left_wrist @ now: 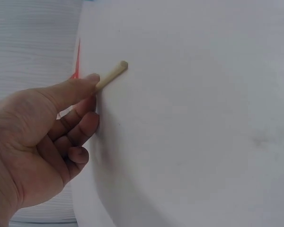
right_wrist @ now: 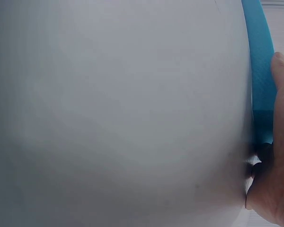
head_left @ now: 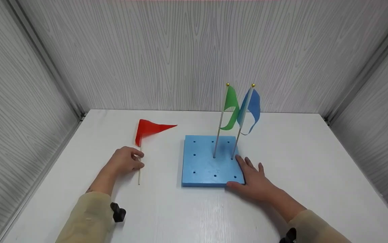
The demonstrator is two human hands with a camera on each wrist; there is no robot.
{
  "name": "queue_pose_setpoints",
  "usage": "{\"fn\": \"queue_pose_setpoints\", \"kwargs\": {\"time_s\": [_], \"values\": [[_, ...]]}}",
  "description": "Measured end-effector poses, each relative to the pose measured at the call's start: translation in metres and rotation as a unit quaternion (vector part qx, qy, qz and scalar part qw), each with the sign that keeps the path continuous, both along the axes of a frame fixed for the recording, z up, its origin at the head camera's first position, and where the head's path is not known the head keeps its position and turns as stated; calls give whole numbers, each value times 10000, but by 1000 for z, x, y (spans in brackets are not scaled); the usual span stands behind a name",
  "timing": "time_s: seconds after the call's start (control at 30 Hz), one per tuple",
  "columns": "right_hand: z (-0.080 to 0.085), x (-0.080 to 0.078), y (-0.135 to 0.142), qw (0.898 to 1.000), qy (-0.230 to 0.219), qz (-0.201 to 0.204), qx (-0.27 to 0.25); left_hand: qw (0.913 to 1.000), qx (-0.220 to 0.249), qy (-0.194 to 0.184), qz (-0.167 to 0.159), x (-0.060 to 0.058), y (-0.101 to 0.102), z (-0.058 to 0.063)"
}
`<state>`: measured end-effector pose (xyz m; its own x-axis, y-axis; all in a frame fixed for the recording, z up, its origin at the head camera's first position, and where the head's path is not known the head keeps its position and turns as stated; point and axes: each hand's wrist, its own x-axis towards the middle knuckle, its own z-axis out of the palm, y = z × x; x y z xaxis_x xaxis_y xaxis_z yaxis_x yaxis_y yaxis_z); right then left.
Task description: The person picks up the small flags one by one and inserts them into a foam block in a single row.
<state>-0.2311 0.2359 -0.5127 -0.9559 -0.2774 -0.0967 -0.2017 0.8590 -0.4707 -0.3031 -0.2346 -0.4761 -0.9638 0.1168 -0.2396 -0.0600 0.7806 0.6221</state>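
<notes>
My left hand [head_left: 126,160] pinches the wooden stick of a red flag [head_left: 150,128] between thumb and fingers. In the left wrist view the stick's bare end [left_wrist: 114,75] sticks out past the fingertips. The flag's red pennant lies on the far side of the hand. Against the near right corner of a blue board with holes [head_left: 200,165] rests my right hand [head_left: 254,182], thumb at the front edge and fingers along the right side. A green flag [head_left: 231,98] and a blue flag [head_left: 254,103] stand in the board's holes, both tilted to the right.
The board lies on a white table [head_left: 160,216] and has several other holes. Grey wood-grain panels [head_left: 167,57] enclose the table at the back and both sides.
</notes>
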Motion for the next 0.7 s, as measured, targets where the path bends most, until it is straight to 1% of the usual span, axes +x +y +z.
{"fn": "queue_pose_setpoints", "kwargs": {"time_s": [0.23,0.43,0.6,0.7], "values": [[2,0,0,10000,-19,-36,-14,9997,107,-117,184,1,1,-1],[-1,-1,-1,10000,-5,-23,-33,9991,259,-119,312,4,2,-2],[-2,-3,-1,10000,19,-19,-35,9971,591,-112,473,6,1,-5],[-3,-4,-1,10000,-9,-40,12,9956,742,-144,558,5,0,-8]]}}
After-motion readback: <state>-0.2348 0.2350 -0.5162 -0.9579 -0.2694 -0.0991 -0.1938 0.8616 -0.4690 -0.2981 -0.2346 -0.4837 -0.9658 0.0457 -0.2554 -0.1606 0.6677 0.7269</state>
